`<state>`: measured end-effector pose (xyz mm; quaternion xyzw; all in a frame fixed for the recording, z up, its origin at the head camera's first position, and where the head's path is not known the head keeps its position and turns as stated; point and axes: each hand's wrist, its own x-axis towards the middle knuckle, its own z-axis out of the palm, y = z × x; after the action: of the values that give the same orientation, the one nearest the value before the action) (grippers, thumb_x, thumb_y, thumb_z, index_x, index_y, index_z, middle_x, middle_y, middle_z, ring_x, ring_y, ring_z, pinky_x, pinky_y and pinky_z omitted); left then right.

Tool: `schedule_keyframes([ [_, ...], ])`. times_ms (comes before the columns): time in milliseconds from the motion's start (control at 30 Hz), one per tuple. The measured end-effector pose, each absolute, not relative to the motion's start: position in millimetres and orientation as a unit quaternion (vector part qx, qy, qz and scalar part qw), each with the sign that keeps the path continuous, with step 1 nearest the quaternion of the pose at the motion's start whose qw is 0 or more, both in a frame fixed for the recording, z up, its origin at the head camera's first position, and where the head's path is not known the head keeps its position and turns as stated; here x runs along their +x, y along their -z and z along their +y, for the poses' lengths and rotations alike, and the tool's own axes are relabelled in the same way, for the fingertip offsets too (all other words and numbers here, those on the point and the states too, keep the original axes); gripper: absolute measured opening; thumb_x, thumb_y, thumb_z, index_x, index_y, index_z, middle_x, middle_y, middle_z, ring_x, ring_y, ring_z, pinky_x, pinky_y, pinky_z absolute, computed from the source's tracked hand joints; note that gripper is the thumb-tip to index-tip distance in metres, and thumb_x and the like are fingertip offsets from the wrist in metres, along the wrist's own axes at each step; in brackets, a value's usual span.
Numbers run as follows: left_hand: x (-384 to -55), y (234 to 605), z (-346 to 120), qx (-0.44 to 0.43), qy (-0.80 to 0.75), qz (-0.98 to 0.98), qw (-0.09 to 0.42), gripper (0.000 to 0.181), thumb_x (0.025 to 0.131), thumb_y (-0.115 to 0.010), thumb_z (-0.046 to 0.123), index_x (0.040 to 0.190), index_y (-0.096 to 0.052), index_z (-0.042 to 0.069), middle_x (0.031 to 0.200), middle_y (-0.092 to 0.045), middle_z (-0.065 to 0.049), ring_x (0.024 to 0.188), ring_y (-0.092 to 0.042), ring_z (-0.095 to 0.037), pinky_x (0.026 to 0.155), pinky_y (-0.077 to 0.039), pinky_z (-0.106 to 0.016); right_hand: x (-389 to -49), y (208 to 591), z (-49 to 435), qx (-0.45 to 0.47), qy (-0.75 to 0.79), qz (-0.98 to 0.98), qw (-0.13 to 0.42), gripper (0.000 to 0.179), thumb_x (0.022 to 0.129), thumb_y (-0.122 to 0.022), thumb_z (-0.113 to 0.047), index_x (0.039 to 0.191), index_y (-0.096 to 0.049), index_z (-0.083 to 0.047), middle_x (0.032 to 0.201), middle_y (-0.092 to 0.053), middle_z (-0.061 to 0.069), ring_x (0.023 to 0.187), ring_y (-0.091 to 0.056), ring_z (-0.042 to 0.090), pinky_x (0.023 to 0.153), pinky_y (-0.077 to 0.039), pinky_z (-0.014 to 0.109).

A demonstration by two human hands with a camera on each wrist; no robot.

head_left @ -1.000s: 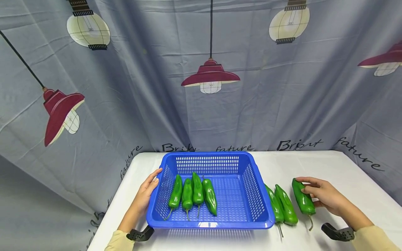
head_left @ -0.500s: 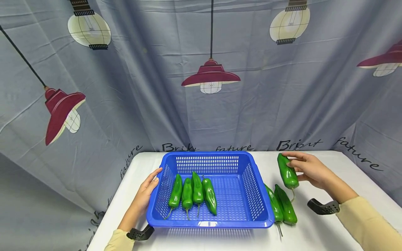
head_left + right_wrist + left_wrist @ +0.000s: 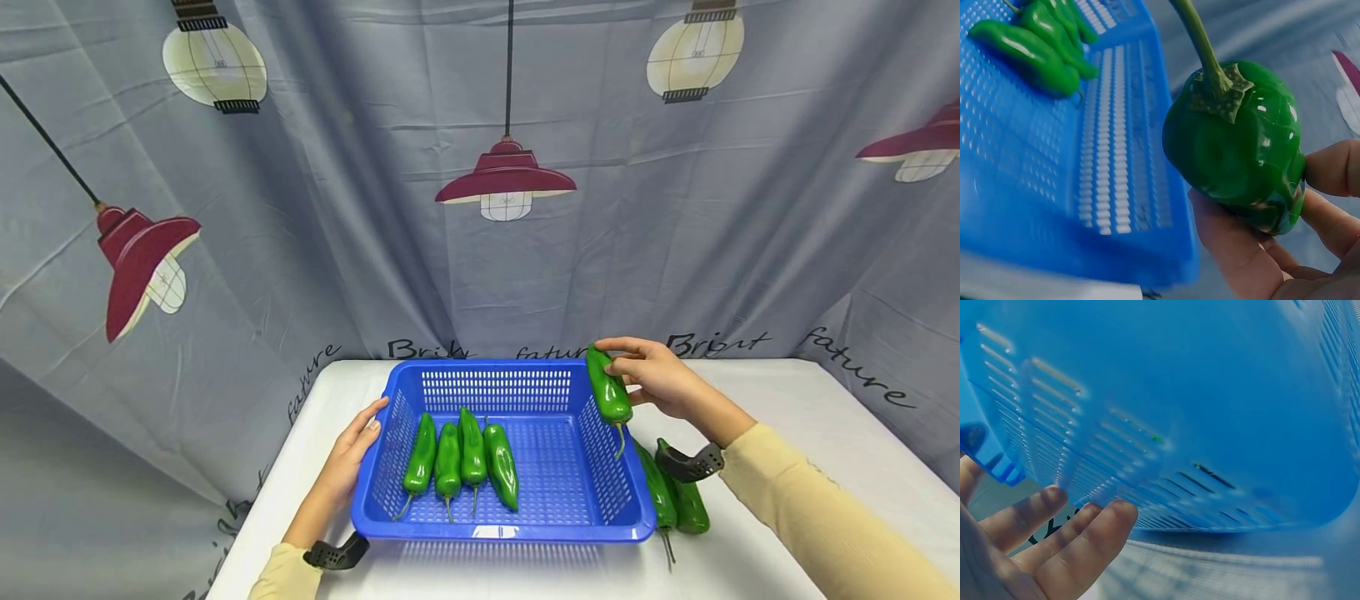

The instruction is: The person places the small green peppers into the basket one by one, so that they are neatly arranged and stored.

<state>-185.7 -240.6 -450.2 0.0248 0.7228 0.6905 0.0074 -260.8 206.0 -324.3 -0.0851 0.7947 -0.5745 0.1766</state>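
My right hand [image 3: 660, 379] pinches a long green pepper [image 3: 608, 387] between thumb and fingers, over the right rim of a blue plastic basket [image 3: 495, 535]. The held pepper's stem points toward me. In the right wrist view its calyx end [image 3: 1235, 137] fills the middle, and the fingers [image 3: 1235, 250] grip it from below and the side. My left hand [image 3: 352, 454] holds the basket's left rim; in the left wrist view several fingers [image 3: 1094, 550] touch the slotted outer wall. Inside the basket, several green peppers [image 3: 471, 450] lie side by side toward the left.
Two more green peppers [image 3: 692, 504] lie on the white table [image 3: 817, 433] against the basket's right side, partly hidden by the right wrist's black strap [image 3: 690, 462]. A grey curtain [image 3: 630, 250] printed with lamps hangs behind the table.
My right hand has lifted the pepper off the table on the right and carried it left and away from me, to above the basket's right rim. The left hand stays put.
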Motion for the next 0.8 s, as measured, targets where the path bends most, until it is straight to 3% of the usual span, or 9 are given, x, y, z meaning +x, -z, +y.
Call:
schedule_keyframes([
  [100, -186, 449, -240, 0.023, -0.689, 0.724, 0.010, 0.050, 0.111, -0.038, 0.026, 0.157, -0.034, 0.007, 0.161, -0.035, -0.024, 0.121, -0.060, -0.012, 0.095, -0.057, -0.027, -263, 327, 190, -0.087, 0.572, 0.794, 0.188, 0.058, 0.100, -0.052, -0.009, 0.155, -0.035, 0.002, 0.123, -0.063, 0.014, 0.089, -0.067, 0.011, 0.077, -0.064, 0.037],
  [233, -187, 449, -240, 0.019, -0.684, 0.729, 0.016, 0.049, 0.111, -0.037, 0.025, 0.158, -0.034, 0.010, 0.164, -0.033, -0.021, 0.136, -0.051, -0.032, 0.099, -0.057, -0.032, -267, 334, 173, -0.087, 0.574, 0.788, 0.203, 0.057, 0.100, -0.051, -0.008, 0.155, -0.037, 0.001, 0.134, -0.056, 0.024, 0.090, -0.066, 0.015, 0.078, -0.064, 0.040],
  [333, -187, 448, -240, 0.017, -0.683, 0.730, 0.018, 0.049, 0.111, -0.036, 0.025, 0.158, -0.034, 0.011, 0.164, -0.033, -0.020, 0.139, -0.048, -0.040, 0.100, -0.057, -0.034, -269, 340, 162, -0.079, 0.579, 0.783, 0.213, 0.056, 0.100, -0.051, -0.007, 0.154, -0.038, 0.000, 0.140, -0.050, 0.028, 0.092, -0.068, 0.018, 0.078, -0.064, 0.041],
  [567, -186, 448, -240, 0.019, -0.681, 0.732, 0.016, 0.049, 0.112, -0.037, 0.026, 0.157, -0.035, 0.009, 0.163, -0.034, -0.023, 0.127, -0.058, -0.028, 0.096, -0.058, -0.032, -270, 357, 140, -0.068, 0.580, 0.780, 0.225, 0.053, 0.099, -0.051, -0.005, 0.151, -0.042, 0.000, 0.137, -0.053, 0.029, 0.094, -0.070, 0.022, 0.077, -0.065, 0.044],
  [800, -185, 446, -241, 0.021, -0.683, 0.730, 0.024, 0.049, 0.112, -0.035, 0.025, 0.158, -0.033, 0.011, 0.164, -0.032, -0.022, 0.134, -0.052, -0.041, 0.097, -0.059, -0.035, -268, 373, 118, -0.047, 0.546, 0.806, 0.224, 0.049, 0.095, -0.054, -0.001, 0.144, -0.049, 0.000, 0.135, -0.053, 0.030, 0.098, -0.065, 0.030, 0.076, -0.064, 0.052],
])
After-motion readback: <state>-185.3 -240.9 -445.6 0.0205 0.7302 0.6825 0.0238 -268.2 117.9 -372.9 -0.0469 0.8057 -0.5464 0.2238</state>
